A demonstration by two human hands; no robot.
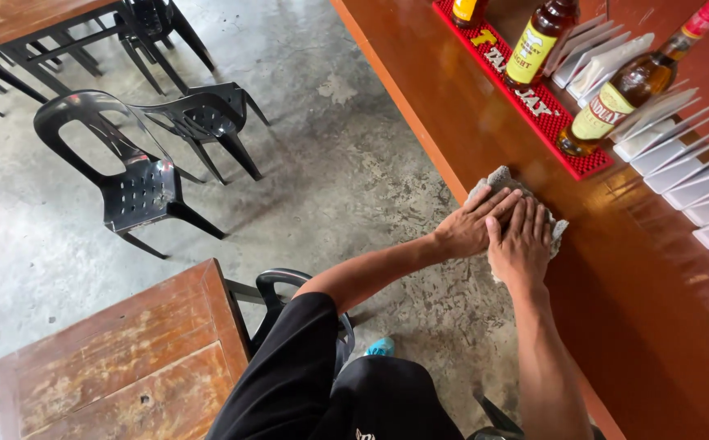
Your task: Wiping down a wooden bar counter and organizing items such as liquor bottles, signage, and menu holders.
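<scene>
Both hands, left (470, 226) and right (522, 244), flat on grey cloth (501, 179), arms outstretched.

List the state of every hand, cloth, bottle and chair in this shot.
Left hand: flat, pressing the cloth.
Right hand: flat on the cloth, beside the left.
Grey cleaning cloth: crumpled on the glossy wooden counter.
Amber glass bottles: upright, capped, on the red rubber bar mat.
Black plastic chairs: upright, unoccupied.
</scene>
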